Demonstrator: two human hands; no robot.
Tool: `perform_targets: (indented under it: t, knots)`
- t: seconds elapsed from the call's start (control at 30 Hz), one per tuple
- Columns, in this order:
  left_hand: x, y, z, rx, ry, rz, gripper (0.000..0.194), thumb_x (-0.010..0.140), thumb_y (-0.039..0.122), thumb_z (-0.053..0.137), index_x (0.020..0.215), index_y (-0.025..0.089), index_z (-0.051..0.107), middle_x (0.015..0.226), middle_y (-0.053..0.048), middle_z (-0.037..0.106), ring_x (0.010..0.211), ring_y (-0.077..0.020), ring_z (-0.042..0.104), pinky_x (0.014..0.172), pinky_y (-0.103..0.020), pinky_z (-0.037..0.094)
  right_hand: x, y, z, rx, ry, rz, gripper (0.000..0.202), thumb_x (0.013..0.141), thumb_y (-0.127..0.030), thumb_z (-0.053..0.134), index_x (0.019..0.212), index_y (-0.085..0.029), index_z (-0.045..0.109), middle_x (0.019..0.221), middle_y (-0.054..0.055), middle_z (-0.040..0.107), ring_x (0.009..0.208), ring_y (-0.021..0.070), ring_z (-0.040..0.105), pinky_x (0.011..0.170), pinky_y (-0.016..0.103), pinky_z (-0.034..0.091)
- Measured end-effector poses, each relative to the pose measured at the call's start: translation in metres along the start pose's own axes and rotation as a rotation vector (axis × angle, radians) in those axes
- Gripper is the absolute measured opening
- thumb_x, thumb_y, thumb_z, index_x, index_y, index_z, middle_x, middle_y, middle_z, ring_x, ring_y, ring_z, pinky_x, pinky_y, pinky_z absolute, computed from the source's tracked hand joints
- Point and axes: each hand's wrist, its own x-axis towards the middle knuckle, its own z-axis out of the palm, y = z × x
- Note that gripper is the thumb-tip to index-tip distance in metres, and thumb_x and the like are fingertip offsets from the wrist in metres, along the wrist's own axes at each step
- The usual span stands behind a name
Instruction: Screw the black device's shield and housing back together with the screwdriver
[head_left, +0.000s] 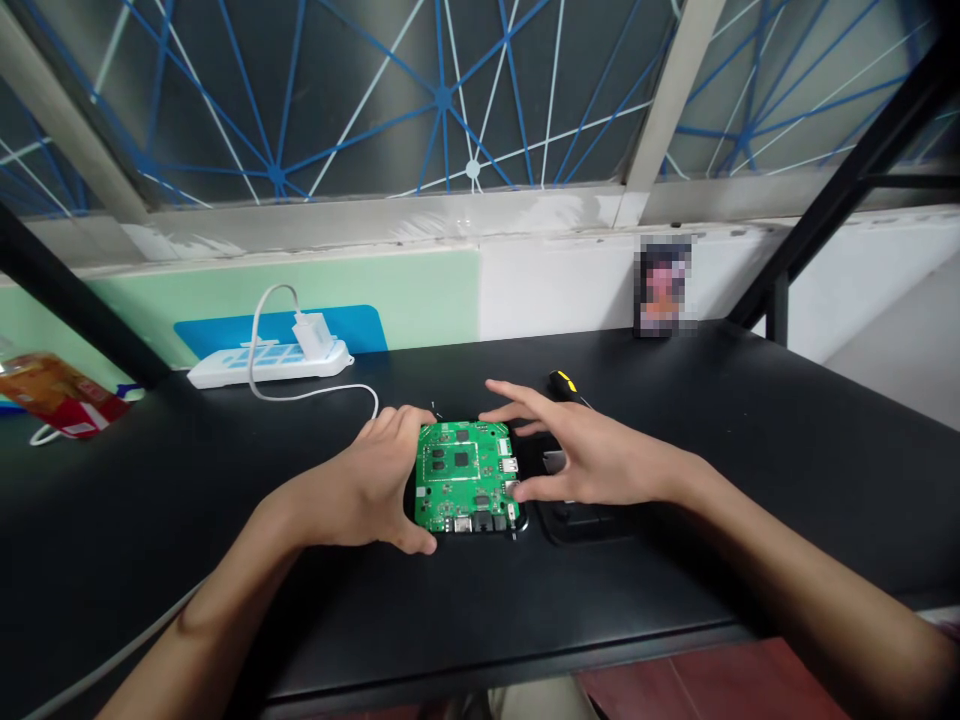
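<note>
A green circuit board [457, 490] with chips and metal ports sits face up in a shallow black casing on the desk. My left hand [375, 480] is wrapped round its left side, fingers at the far edge and thumb at the near left corner. On the right side, my right hand [577, 450] has its fingers spread, with the thumb tip at the ports along the board's right edge; I cannot tell whether it presses on them. Under my right hand lies a black plastic cover [581, 525], partly hidden. Just beyond is a black and yellow screwdriver [564, 385].
A white power strip [225, 367] with a plugged-in charger [313, 336] stands at the back left, its cable running over the black desk [465, 610]. A red and orange packet [60, 395] lies far left. A blurred-out upright object [664, 287] leans on the wall. Tiny screws [436, 410] lie behind the board.
</note>
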Motion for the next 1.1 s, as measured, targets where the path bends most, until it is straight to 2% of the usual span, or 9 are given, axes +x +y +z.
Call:
perform_targets:
  t: [0.23, 0.37, 0.43, 0.5, 0.6, 0.7, 0.8, 0.9, 1.1]
  knots:
    - [-0.001, -0.001, 0.0, -0.01, -0.066, 0.003, 0.074, 0.057, 0.049, 0.083, 0.116, 0.019, 0.051, 0.113, -0.006, 0.053, 0.107, -0.0317, 0.049, 0.099, -0.047, 0.038, 0.001, -0.005, 0.0, -0.093, -0.007, 0.043, 0.083, 0.086, -0.042, 0.07, 0.156, -0.027, 0.028, 0.142, 0.009, 0.062, 0.121, 0.0256, 0.067, 0.097, 0.041, 0.057]
    - [-0.001, -0.003, 0.003, 0.019, -0.073, 0.0, 0.075, 0.056, 0.051, 0.084, 0.116, 0.019, 0.053, 0.121, -0.009, 0.053, 0.113, -0.0345, 0.048, 0.104, -0.05, 0.036, 0.003, -0.003, 0.002, -0.117, 0.064, 0.008, 0.073, 0.089, -0.04, 0.066, 0.153, -0.023, 0.035, 0.131, 0.009, 0.07, 0.114, 0.0224, 0.071, 0.099, 0.039, 0.056]
    - [-0.001, -0.004, 0.003, 0.032, -0.082, -0.003, 0.075, 0.057, 0.053, 0.083, 0.117, 0.019, 0.054, 0.125, -0.01, 0.052, 0.116, -0.0355, 0.047, 0.105, -0.052, 0.036, 0.004, -0.001, 0.001, -0.143, 0.155, -0.003, 0.064, 0.091, -0.037, 0.063, 0.149, -0.022, 0.041, 0.122, 0.007, 0.075, 0.109, 0.0203, 0.072, 0.099, 0.038, 0.056]
    - [-0.001, -0.004, 0.003, 0.037, -0.093, -0.01, 0.075, 0.058, 0.053, 0.082, 0.119, 0.019, 0.053, 0.126, -0.01, 0.052, 0.117, -0.0358, 0.047, 0.106, -0.053, 0.035, 0.005, 0.004, -0.002, -0.172, 0.298, 0.018, 0.053, 0.092, -0.036, 0.061, 0.141, -0.021, 0.049, 0.114, 0.005, 0.077, 0.102, 0.0189, 0.074, 0.095, 0.036, 0.057]
    - [-0.002, -0.004, 0.001, 0.03, -0.11, -0.013, 0.075, 0.058, 0.052, 0.083, 0.119, 0.019, 0.053, 0.126, -0.01, 0.051, 0.117, -0.0349, 0.047, 0.108, -0.053, 0.034, 0.008, 0.014, -0.011, -0.26, 0.535, 0.11, 0.04, 0.093, -0.037, 0.058, 0.128, -0.018, 0.06, 0.107, 0.007, 0.078, 0.095, 0.0194, 0.074, 0.089, 0.035, 0.059]
    - [-0.003, -0.002, -0.002, 0.014, -0.142, -0.007, 0.075, 0.057, 0.05, 0.086, 0.117, 0.02, 0.054, 0.124, -0.008, 0.051, 0.116, -0.0326, 0.048, 0.109, -0.051, 0.034, 0.009, 0.027, -0.02, -0.435, 0.66, 0.231, 0.039, 0.091, -0.036, 0.058, 0.123, -0.015, 0.064, 0.104, 0.01, 0.076, 0.095, 0.0231, 0.072, 0.089, 0.04, 0.058]
    - [-0.004, 0.0, -0.005, -0.002, -0.162, 0.008, 0.07, 0.059, 0.048, 0.085, 0.116, 0.021, 0.054, 0.122, -0.006, 0.052, 0.114, -0.0307, 0.048, 0.109, -0.049, 0.035, 0.007, 0.039, -0.025, -0.667, 0.565, 0.386, 0.039, 0.093, -0.04, 0.054, 0.124, -0.019, 0.066, 0.111, 0.013, 0.072, 0.106, 0.0301, 0.068, 0.089, 0.045, 0.056]
    - [-0.005, 0.001, -0.006, -0.006, -0.16, 0.028, 0.066, 0.059, 0.046, 0.086, 0.112, 0.021, 0.056, 0.119, -0.005, 0.052, 0.112, -0.0303, 0.049, 0.107, -0.05, 0.037, 0.005, 0.047, -0.025, -0.757, 0.452, 0.531, 0.047, 0.094, -0.049, 0.049, 0.131, -0.022, 0.062, 0.116, 0.015, 0.068, 0.111, 0.0341, 0.065, 0.086, 0.046, 0.055]
    - [-0.006, 0.001, -0.005, -0.019, -0.128, 0.057, 0.071, 0.056, 0.047, 0.089, 0.113, 0.023, 0.055, 0.119, -0.006, 0.053, 0.112, -0.0318, 0.05, 0.102, -0.05, 0.044, 0.004, 0.054, -0.025, -0.753, 0.341, 0.611, 0.051, 0.093, -0.052, 0.048, 0.137, -0.027, 0.057, 0.116, 0.014, 0.068, 0.097, 0.0316, 0.07, 0.077, 0.042, 0.054]
